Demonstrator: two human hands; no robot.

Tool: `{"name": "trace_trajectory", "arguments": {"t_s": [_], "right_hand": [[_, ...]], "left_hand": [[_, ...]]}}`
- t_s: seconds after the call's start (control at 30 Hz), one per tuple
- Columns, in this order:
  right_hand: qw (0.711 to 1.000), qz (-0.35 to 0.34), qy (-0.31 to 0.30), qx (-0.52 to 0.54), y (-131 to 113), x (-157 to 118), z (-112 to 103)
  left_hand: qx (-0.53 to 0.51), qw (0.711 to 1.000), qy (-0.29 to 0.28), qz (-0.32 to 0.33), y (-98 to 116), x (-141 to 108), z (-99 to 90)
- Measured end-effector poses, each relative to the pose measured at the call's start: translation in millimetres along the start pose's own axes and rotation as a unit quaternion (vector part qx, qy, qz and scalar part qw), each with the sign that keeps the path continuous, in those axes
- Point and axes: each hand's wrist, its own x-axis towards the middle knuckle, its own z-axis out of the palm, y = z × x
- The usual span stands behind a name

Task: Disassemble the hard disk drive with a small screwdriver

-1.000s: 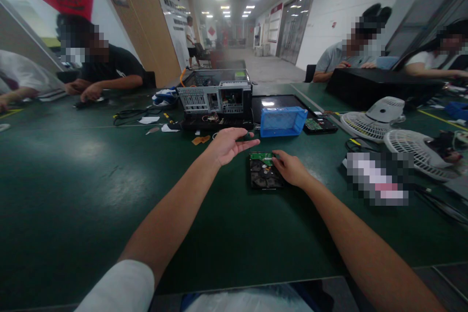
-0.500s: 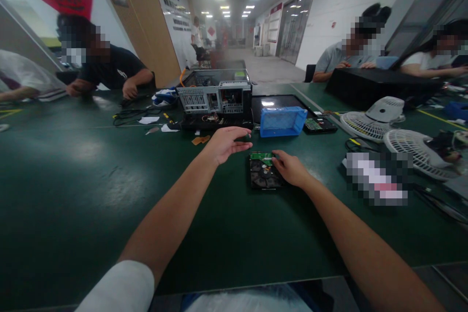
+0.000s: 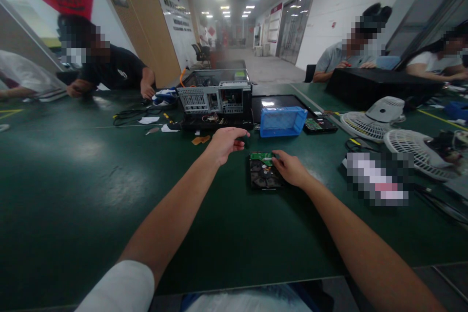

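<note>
A hard drive (image 3: 265, 179) lies flat on the green table, its green circuit board facing up. My right hand (image 3: 290, 168) grips its right edge, with thumb and index finger at the upper right corner. Off the drive's upper left corner, my left hand (image 3: 227, 144) hovers above the table, index finger stretched out and the lower fingers slightly bent. Nothing can be made out in it. Beyond my hands stand an opened computer case (image 3: 195, 100) and a blue plastic bin (image 3: 281, 129) tipped on its side.
Right of the bin lies another circuit-board device (image 3: 321, 126). White fan parts (image 3: 365, 126) and a blurred-out item (image 3: 376, 180) sit at the right. Cables (image 3: 127, 116) and paper scraps (image 3: 149, 120) lie at the far left. Co-workers sit across the table.
My left hand has drawn back slightly to the left, its lower fingers bending in more. My right hand and the hard drive stay put. A co-worker's hand at the left has moved right.
</note>
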Motion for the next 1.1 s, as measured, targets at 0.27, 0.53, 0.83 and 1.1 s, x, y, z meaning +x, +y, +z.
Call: {"name": "trace_trajectory", "arguments": {"t_s": [0.27, 0.53, 0.83, 1.1], "right_hand": [[1.000, -0.005, -0.002, -0.002, 2, 1, 0], [1.000, -0.003, 0.001, -0.005, 2, 1, 2], [1.000, 0.000, 0.000, 0.001, 2, 1, 2], [1.000, 0.000, 0.002, -0.004, 2, 2, 3]], "left_hand": [[0.015, 0.998, 0.041, 0.043, -5, 3, 1.5], [0.047, 0.995, 0.025, 0.082, -8, 3, 4.9], [0.047, 0.998, -0.001, 0.051, -3, -1, 5.8], [-0.043, 0.998, -0.054, 0.003, 2, -8, 9.4]]}}
